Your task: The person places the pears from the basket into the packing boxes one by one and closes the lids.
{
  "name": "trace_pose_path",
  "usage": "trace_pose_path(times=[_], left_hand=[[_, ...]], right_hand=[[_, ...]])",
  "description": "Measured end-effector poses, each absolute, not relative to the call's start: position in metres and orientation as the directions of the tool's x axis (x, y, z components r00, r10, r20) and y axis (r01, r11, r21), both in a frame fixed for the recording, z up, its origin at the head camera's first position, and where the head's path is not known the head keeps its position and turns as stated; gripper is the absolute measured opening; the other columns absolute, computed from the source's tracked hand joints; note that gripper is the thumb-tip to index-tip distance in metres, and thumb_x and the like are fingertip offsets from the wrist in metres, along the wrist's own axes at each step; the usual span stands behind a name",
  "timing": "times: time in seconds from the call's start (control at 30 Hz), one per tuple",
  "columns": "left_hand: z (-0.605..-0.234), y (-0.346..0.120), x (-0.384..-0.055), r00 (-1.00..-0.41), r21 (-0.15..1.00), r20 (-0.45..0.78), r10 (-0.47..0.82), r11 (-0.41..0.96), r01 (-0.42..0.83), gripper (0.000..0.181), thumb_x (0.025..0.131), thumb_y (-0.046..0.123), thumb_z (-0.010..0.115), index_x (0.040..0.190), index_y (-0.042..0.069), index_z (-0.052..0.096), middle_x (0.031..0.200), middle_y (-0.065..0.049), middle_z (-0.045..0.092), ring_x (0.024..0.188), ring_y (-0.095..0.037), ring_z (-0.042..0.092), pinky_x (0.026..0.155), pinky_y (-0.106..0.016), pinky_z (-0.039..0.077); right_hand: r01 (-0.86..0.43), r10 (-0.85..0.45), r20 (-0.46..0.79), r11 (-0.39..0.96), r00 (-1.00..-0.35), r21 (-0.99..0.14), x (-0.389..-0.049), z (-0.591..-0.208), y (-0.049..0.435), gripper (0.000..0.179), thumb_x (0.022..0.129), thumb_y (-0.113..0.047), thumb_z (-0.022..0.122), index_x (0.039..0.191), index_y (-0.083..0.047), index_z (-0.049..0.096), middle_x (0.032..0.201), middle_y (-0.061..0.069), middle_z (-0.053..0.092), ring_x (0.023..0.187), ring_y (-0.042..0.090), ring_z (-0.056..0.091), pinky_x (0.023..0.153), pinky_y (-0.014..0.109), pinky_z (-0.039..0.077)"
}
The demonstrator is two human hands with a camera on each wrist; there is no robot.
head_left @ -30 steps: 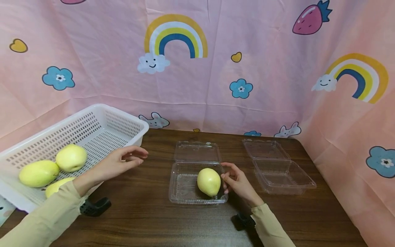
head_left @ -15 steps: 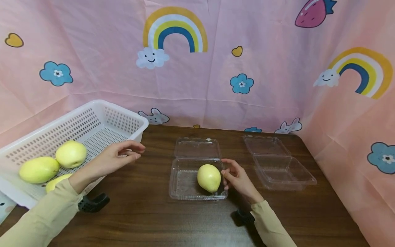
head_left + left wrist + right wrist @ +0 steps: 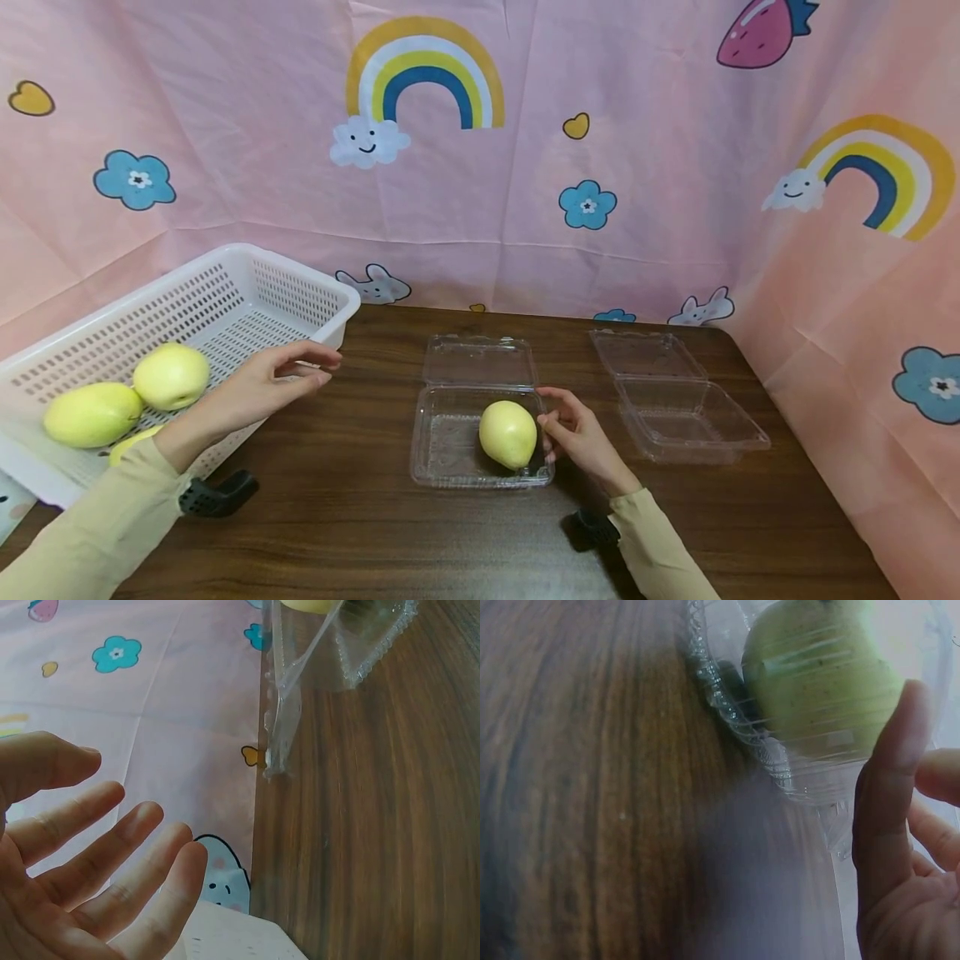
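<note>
The left hand [image 3: 262, 385] is loose, holding nothing, near the white basket [image 3: 210, 282]. The right hand [image 3: 583, 440] touches the right rim of the left clear box [image 3: 446, 442]; whether it grips, I cannot tell. Inside this box, at right, sits one yellow fruit [image 3: 507, 434].

Soft, even light across the head view, a faint sheen on the table [image 3: 450, 537]; right wrist's hazy, glare whitening the fruit's [image 3: 810, 682] edge.
</note>
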State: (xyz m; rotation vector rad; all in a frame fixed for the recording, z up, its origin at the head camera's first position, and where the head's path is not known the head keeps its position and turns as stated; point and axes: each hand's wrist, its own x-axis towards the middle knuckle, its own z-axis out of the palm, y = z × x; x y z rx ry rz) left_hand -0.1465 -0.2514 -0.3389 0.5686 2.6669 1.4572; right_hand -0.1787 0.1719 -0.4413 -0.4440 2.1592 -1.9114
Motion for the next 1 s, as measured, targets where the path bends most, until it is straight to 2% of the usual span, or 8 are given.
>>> trace_pose_path(times=[0.2,0.43,0.6,0.9,1.0], left_hand=[[-0.337,-0.26,-0.145,-0.934,0.815,0.137,0.33,0.498,0.296,0.029,0.098,0.011,0.058,0.125,0.001,0.058,0.121,-0.017,0.061,0.1,-0.005,0.061,0.078,-0.024,0.052],[-0.331,-0.271,-0.142,-0.941,0.766,0.171,0.294,0.561,0.314,0.027,0.097,0.012,0.059,0.124,0.007,0.059,0.12,-0.015,0.061,0.1,-0.005,0.061,0.077,-0.021,0.05],[-0.331,-0.279,-0.14,-0.943,0.771,0.173,0.286,0.556,0.31,0.03,0.097,0.011,0.058,0.126,0.003,0.057,0.12,-0.018,0.06,0.098,-0.008,0.063,0.076,-0.022,0.052],[-0.33,-0.29,-0.138,-0.95,0.77,0.18,0.255,0.565,0.297,0.03,0.098,0.009,0.057,0.126,-0.002,0.055,0.121,-0.01,0.058,0.093,-0.01,0.065,0.074,-0.023,0.053],[-0.33,-0.292,-0.136,-0.954,0.769,0.17,0.249,0.571,0.286,0.031,0.098,0.01,0.058,0.127,0.0,0.055,0.122,-0.009,0.058,0.092,-0.01,0.066,0.073,-0.024,0.053]], right_hand=[[-0.06,-0.357,0.02,0.102,-0.934,-0.993,-0.178,-0.442,0.171,0.042,0.097,0.002,0.053,0.137,0.001,0.041,0.084,0.016,0.054,0.061,0.015,0.054,0.049,0.027,0.052],[-0.06,-0.359,0.022,0.097,-0.933,-0.993,-0.178,-0.442,0.172,0.042,0.097,0.002,0.053,0.137,0.0,0.042,0.084,0.014,0.054,0.062,0.015,0.054,0.05,0.028,0.053],[-0.068,-0.369,0.029,0.093,-0.929,-0.993,-0.178,-0.443,0.173,0.042,0.097,0.0,0.054,0.138,0.001,0.041,0.084,0.014,0.053,0.062,0.015,0.055,0.05,0.029,0.053],[-0.066,-0.365,0.024,0.104,-0.931,-0.992,-0.178,-0.442,0.173,0.042,0.098,0.0,0.053,0.138,0.0,0.041,0.084,0.015,0.053,0.062,0.015,0.054,0.051,0.03,0.054],[-0.066,-0.36,0.024,0.105,-0.933,-0.992,-0.177,-0.442,0.172,0.042,0.098,0.001,0.053,0.138,0.0,0.041,0.084,0.014,0.053,0.062,0.015,0.054,0.051,0.03,0.053]])
